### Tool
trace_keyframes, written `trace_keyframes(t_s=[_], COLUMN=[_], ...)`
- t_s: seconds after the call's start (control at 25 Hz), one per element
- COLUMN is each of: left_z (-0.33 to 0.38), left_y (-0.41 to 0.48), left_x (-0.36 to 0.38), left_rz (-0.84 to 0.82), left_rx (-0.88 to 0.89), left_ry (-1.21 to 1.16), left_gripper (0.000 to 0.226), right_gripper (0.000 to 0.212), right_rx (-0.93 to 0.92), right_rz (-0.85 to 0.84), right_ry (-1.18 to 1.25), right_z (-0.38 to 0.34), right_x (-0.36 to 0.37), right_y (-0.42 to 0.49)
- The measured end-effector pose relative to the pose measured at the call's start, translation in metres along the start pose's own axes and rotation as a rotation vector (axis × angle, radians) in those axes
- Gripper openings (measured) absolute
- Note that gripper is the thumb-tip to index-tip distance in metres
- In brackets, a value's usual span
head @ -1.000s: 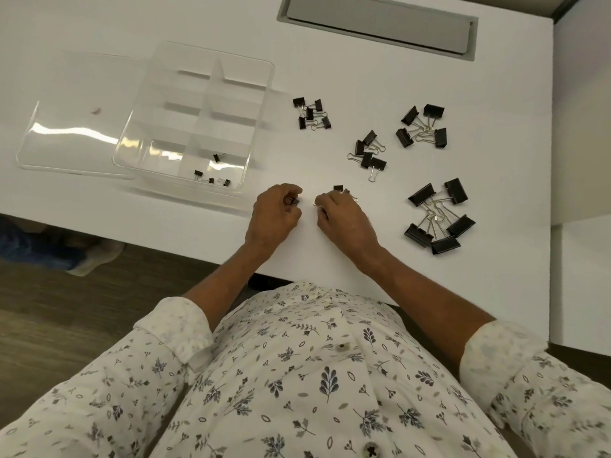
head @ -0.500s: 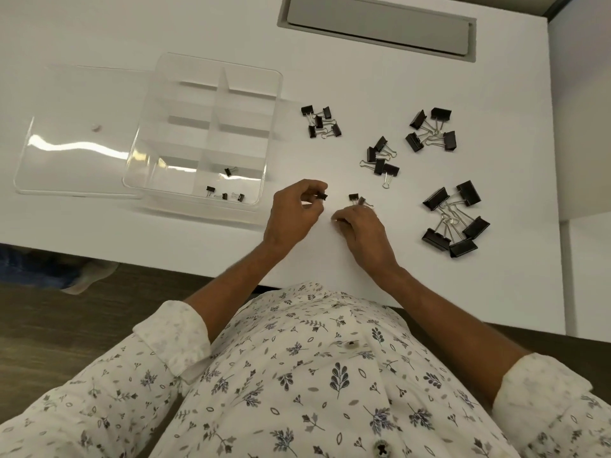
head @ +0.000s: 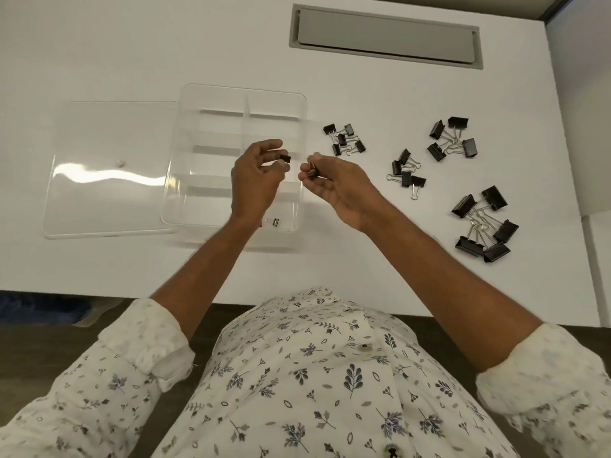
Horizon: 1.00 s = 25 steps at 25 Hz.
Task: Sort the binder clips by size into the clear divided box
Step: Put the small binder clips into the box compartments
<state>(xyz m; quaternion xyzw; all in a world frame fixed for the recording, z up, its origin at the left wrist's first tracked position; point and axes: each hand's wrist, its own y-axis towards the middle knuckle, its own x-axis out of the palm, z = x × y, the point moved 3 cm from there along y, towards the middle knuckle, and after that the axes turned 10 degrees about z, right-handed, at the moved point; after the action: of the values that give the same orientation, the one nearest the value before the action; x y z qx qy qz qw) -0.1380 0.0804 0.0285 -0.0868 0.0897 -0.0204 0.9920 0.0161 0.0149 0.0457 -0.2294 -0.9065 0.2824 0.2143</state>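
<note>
Both my hands have lifted off the white worktop point(head: 132, 61) toward the clear divided plastic box point(head: 241, 94), left hand point(head: 254, 180) pinching a tiny black binder clip point(head: 285, 158) over it, right hand point(head: 334, 185) pinching another tiny black clip point(head: 312, 173) beside its right rim, ready to drop with the smallest ones.

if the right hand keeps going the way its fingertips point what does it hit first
Probably the left hand: the right hand points leftward at the small binder clip pinched there, above the clear divided box. Their relative heights are unclear.

Bright, even overhead light; glare streaks the clear lid point(head: 109, 173), hands slightly motion-blurred, wide-angle edges bowed.
</note>
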Motion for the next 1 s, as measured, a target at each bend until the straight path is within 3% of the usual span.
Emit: trace_keyframes(t_s=[0.2,0.48,0.72,1.0], left_z=[-0.010,-0.009,0.002,-0.013], left_y=[0.035,0.028,-0.009,-0.047], left_x=[-0.022,-0.013,0.033,0.098], left_rz=[0.046,0.057,-0.070,-0.237], left_rx=[-0.032,0.003,0.161,0.254], left_ry=[0.055,0.006,0.017,0.108], left_gripper=[0.039,0.038,0.026,0.024], right_gripper=[0.026,0.029,0.026,0.022], right_rx=[-0.082,-0.248,-0.382,-0.449], right_rz=[0.068,0.152,0.301,0.541], right_ry=[-0.155,-0.207,-0.258,-0.640], right_z=[-0.004,-0.005,0.000,0.008], right_x=[0.034,0.012,-0.055,-0.161], right_y=[0.011,0.007,-0.003,-0.015])
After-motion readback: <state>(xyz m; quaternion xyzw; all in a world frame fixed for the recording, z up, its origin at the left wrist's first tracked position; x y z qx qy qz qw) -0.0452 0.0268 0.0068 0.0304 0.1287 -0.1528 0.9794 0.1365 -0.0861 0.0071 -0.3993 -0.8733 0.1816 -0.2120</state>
